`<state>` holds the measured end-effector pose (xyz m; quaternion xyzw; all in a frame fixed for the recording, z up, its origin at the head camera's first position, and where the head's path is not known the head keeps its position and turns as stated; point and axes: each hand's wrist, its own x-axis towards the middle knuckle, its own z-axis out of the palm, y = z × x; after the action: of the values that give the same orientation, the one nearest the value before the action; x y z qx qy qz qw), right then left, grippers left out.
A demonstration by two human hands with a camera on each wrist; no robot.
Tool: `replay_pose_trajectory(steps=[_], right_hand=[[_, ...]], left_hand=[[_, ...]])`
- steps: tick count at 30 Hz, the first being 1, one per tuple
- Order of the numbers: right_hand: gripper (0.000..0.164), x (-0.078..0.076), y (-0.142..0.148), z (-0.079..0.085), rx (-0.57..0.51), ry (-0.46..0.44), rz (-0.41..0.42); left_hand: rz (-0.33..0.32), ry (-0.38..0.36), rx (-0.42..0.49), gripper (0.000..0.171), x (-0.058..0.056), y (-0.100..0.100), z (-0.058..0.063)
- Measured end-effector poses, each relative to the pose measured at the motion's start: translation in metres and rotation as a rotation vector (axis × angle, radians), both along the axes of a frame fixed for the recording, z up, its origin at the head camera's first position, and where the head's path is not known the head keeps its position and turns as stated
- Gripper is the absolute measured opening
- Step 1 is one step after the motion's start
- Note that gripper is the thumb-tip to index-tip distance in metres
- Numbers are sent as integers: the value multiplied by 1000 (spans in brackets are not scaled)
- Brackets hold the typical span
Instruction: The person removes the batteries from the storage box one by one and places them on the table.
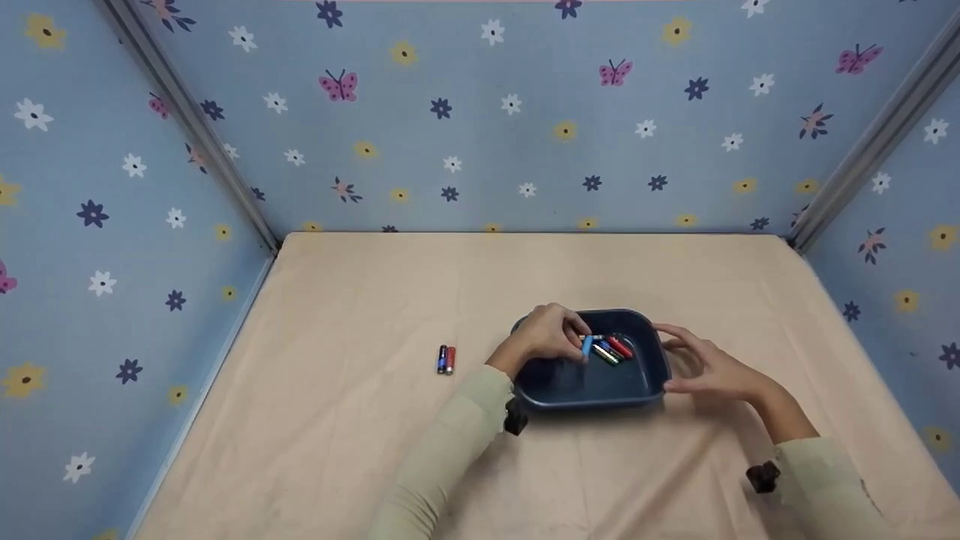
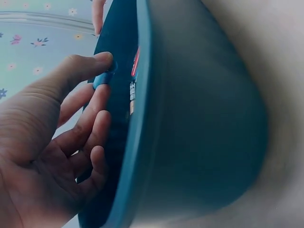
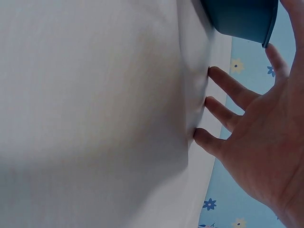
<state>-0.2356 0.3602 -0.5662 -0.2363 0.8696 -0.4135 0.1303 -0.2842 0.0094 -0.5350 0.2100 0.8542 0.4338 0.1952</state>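
The left hand [image 1: 551, 334] pinches a blue battery [image 1: 587, 346] between thumb and fingers, near twelve o'clock of the middle of the bin [image 1: 589, 404]; other batteries [image 1: 607, 354] lie inside towards two. At three, the right hand [image 1: 712, 371] spreads its fingers against the rim. A battery pair [image 1: 450, 360] rests on the tabletop [image 1: 337, 322] at nine. The blue one should feel light, stiff, slippery (smooth, round barrel), best held mid-length.

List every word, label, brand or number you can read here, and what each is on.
Nothing readable.
White-printed battery in the tub: marks visible from the left wrist, too blurred.
Blue battery in the left fingers: no legible print.
Other batteries in the tub: too small.
Red battery and dark battery on the cloth: too small.
Patterned wall: no lettering seen.
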Motion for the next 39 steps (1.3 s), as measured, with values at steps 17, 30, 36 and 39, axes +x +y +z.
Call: replay_pose_trajectory(steps=[17, 30, 36, 39], right_hand=[[96, 1, 0, 1, -13, -24, 2], [97, 0, -1, 0, 12, -32, -4], [97, 0, -1, 2, -5, -35, -4], [96, 1, -1, 1, -1, -26, -1]], left_hand=[[-138, 55, 73, 44, -1, -29, 13], [-100, 31, 109, 46, -2, -68, 19], [-60, 54, 122, 47, 0, -88, 22], [-44, 54, 108, 48, 1, -98, 22]])
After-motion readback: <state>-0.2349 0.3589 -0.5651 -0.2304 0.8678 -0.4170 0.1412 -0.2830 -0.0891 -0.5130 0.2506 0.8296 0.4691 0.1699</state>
